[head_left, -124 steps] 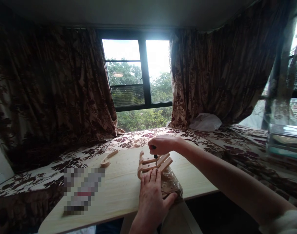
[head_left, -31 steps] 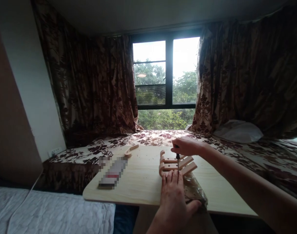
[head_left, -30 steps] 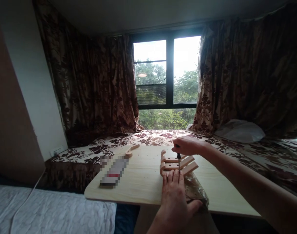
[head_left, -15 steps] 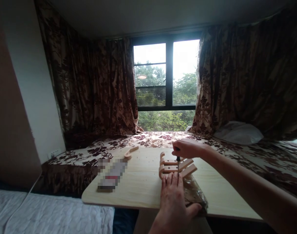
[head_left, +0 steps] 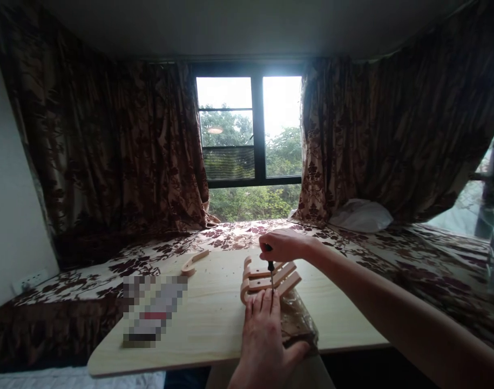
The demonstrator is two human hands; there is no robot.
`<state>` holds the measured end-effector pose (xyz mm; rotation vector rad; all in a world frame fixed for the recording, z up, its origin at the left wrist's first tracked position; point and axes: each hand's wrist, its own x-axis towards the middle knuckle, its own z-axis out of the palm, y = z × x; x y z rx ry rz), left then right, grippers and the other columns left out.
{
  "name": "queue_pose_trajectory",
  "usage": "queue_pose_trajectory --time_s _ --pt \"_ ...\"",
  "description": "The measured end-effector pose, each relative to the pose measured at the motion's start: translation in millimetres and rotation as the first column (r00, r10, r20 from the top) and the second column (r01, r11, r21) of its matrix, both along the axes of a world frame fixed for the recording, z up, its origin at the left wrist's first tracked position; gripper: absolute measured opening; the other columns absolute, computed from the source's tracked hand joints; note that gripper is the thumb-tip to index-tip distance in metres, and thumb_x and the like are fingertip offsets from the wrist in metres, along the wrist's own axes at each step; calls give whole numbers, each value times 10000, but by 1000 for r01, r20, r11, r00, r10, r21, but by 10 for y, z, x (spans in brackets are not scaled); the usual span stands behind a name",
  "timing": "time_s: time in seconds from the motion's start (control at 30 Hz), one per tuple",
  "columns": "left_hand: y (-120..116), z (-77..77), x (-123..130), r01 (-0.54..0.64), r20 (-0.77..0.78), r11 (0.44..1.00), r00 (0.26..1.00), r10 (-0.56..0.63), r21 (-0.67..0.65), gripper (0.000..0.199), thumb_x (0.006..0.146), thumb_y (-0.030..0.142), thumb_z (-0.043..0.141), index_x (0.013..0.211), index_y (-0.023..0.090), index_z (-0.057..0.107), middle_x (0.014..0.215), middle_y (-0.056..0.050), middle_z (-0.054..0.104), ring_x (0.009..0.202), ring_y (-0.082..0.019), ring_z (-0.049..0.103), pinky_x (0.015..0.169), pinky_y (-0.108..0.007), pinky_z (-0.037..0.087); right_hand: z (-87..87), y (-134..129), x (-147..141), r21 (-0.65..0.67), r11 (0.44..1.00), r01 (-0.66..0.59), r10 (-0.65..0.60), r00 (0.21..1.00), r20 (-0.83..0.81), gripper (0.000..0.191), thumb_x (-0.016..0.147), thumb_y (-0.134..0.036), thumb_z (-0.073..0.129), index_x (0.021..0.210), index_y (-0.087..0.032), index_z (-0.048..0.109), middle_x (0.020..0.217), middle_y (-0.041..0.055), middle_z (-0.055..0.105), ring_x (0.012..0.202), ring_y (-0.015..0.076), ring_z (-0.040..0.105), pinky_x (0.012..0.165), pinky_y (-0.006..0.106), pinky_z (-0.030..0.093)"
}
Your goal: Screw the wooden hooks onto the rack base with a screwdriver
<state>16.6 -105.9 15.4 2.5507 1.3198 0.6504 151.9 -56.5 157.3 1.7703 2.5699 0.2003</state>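
My right hand (head_left: 285,244) is closed around the dark handle of a screwdriver (head_left: 271,270). Its shaft points straight down, and the tip sits by the fingertips of my left hand (head_left: 263,329). That left hand lies flat with fingers stretched forward, pressing on the near side of several pale wooden hooks (head_left: 261,284). Their curled ends face left and their straight ends slant to the right; dark holes or screws dot them. Below them lies a brown block wrapped in clear plastic (head_left: 301,319). My fingers hide the nearest part of the wood and the screwdriver's tip.
A loose wooden hook (head_left: 194,263) lies at the table's back left. Nearer, a blurred-out flat item (head_left: 155,313) rests on the light wooden table (head_left: 202,329). Behind are a flower-patterned ledge cover (head_left: 230,233), a white bag (head_left: 362,215), curtains and a window.
The view has swung to the right, so everything appears farther left. Both hands keep their places at the hooks, with the screwdriver still upright.
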Motion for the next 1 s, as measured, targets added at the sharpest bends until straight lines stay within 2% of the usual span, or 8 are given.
queue_pose_trajectory --time_s 0.1,0.3,0.43,0.53,0.7,0.87,1.0 --pt "-6 10 9 0 -15 1000 1000 0 9 934 635 527 665 1385 79 334 1463 -135 319 1354 -313 221 1136 -446 82 -20 -13 -10 8 1000 -14 14 1000 -2 256 917 -341 519 1091 -164 587 1063 64 610 871 175 605 749 371 512" --pt "-12 44 24 6 -47 1000 999 -5 15 944 631 499 671 1387 57 320 1464 -155 310 1352 -334 223 1131 -473 97 -59 21 -61 36 997 64 -64 998 16 270 915 -345 522 1102 -160 582 1073 70 607 880 179 605 753 378 512" --pt "-11 41 21 3 -57 999 998 -1 34 938 646 521 658 1388 59 319 1462 -157 313 1351 -335 231 1129 -480 109 -4 7 -48 4 1000 25 -25 999 28 258 911 -341 529 1087 -162 589 1061 65 611 869 175 606 747 373 513" --pt "-3 28 27 10 -66 999 998 -7 42 936 646 519 656 1385 51 323 1460 -165 313 1346 -341 238 1126 -493 115 -23 -1 -15 0 1000 12 -12 1000 21 257 914 -341 525 1087 -163 589 1063 65 611 870 175 605 749 371 512" --pt "15 31 44 18 -74 998 997 -13 58 934 649 521 656 1383 45 327 1452 -169 326 1342 -340 247 1126 -493 125 -82 46 42 28 997 79 -79 997 11 270 914 -345 525 1100 -158 583 1073 71 607 883 181 605 754 380 511" --pt "8 24 30 14 -79 997 997 -8 73 916 664 530 649 1379 48 340 1442 -171 343 1335 -335 264 1123 -491 145 -40 63 72 -16 1000 2 -2 1000 -21 272 901 -347 545 1092 -157 584 1052 64 611 863 177 606 738 373 514" --pt "19 -5 36 23 -83 997 996 -17 79 926 662 536 649 1382 49 332 1449 -174 329 1342 -338 257 1122 -506 138 -96 51 33 10 999 -35 36 994 -100 258 905 -333 541 1090 -158 584 1052 63 610 862 174 605 739 370 514"
